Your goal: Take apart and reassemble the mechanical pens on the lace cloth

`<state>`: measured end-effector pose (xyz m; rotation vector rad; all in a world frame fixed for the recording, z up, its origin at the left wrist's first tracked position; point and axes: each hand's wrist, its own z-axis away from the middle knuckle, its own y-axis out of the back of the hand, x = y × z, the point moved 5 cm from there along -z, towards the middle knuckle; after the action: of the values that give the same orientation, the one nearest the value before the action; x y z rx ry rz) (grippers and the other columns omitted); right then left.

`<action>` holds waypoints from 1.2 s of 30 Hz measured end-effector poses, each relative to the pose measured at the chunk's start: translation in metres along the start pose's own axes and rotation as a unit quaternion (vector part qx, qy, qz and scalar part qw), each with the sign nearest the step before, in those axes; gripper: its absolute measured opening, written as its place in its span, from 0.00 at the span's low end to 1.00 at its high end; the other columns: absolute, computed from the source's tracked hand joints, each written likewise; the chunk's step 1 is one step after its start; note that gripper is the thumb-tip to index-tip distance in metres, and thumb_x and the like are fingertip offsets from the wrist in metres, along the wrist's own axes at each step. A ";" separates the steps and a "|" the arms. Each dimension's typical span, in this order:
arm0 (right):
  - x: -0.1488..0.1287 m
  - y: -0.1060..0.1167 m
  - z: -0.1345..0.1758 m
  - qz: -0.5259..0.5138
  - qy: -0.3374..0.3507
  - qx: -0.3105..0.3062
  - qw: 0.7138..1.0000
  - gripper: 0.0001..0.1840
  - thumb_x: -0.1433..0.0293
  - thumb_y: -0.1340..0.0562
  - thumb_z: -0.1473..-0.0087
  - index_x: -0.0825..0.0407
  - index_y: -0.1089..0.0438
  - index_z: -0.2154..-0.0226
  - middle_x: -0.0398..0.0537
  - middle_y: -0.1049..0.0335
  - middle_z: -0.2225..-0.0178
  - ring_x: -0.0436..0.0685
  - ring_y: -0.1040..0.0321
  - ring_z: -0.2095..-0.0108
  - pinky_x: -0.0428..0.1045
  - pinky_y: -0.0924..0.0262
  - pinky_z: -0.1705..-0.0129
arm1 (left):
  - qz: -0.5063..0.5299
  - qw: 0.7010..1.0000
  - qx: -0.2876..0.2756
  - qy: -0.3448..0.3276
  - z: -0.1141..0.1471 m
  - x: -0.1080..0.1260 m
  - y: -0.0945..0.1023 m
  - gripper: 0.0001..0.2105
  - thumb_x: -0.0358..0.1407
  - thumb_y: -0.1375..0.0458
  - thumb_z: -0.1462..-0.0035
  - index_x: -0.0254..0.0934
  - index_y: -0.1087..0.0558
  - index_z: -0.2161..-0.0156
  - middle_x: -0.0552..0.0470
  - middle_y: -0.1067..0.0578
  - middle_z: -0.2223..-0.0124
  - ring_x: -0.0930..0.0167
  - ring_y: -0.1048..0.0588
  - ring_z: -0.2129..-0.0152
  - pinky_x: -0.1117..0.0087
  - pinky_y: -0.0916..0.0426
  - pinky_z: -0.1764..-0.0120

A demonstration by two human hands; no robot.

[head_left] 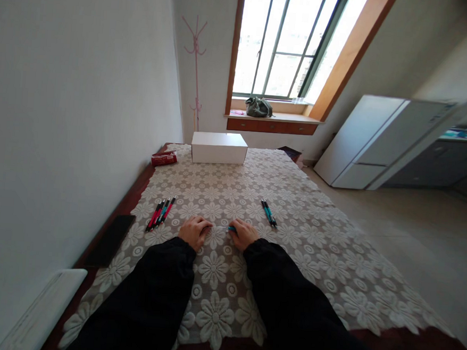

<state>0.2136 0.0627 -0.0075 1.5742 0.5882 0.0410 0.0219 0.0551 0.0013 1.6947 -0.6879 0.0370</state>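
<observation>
Pen [231, 228] is held over the desk [425, 345], running straight across from left hand [196, 232] to right hand [244, 234], neither nearer. Its blue end is pinched by the right; its thin end, it seems, by the left.

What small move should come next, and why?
Perhaps the left hand should ease toward the right hand, keeping the thin pale rod straight. The rod spans the gap between the hands, roughly in line with the teal piece in the right grip, so a push might seat it, though the join is unclear.
</observation>
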 end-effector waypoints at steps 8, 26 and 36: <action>-0.004 0.003 0.002 -0.014 0.028 0.046 0.998 0.14 0.63 0.40 0.43 0.47 0.31 0.54 0.47 0.32 0.57 0.55 0.34 0.60 0.48 0.44 0.58 | 0.013 0.999 -0.004 -0.034 0.000 0.002 -0.001 0.11 0.36 0.47 0.39 0.46 0.24 0.56 0.50 0.25 0.57 0.66 0.30 0.58 0.65 0.36 0.54; 0.022 -0.001 -0.002 0.017 -0.078 0.051 0.996 0.10 0.67 0.44 0.40 0.46 0.27 0.60 0.46 0.31 0.58 0.53 0.34 0.61 0.46 0.46 0.61 | -0.019 0.997 0.004 0.073 0.000 -0.004 0.006 0.08 0.32 0.46 0.41 0.42 0.26 0.59 0.50 0.25 0.55 0.65 0.31 0.55 0.63 0.39 0.53; 0.023 -0.003 -0.002 0.002 -0.070 0.069 0.995 0.09 0.67 0.43 0.41 0.47 0.27 0.62 0.46 0.31 0.60 0.52 0.34 0.61 0.45 0.45 0.60 | -0.016 0.999 0.024 0.042 0.003 0.005 0.011 0.08 0.35 0.46 0.41 0.44 0.25 0.59 0.51 0.25 0.56 0.65 0.31 0.56 0.64 0.38 0.53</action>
<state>0.2319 0.0734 -0.0173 1.6978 0.4867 -0.1080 0.0200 0.0500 0.0120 1.7386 -0.6020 0.1027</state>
